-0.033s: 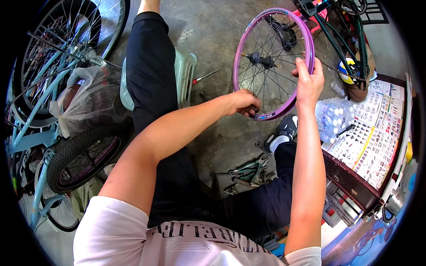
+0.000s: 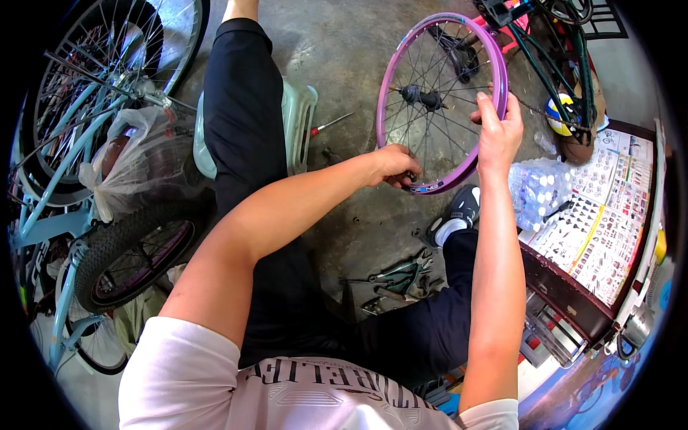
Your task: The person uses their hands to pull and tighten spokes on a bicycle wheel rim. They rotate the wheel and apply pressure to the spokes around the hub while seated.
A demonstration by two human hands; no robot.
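A purple bicycle wheel, with no tyre on its rim, stands tilted in front of me; its black hub and thin dark spokes are in full view. My right hand is closed around the right side of the rim, thumb on the inner side. At the lower left of the wheel, my left hand is closed, fingertips pinched at a small dark piece beside the rim and spokes. What that piece is cannot be made out.
A screwdriver lies on the floor by a pale green stool. Pliers and other tools lie near my legs. Bicycles and a tyre crowd the left. At right are packed bottles and a chart-covered table.
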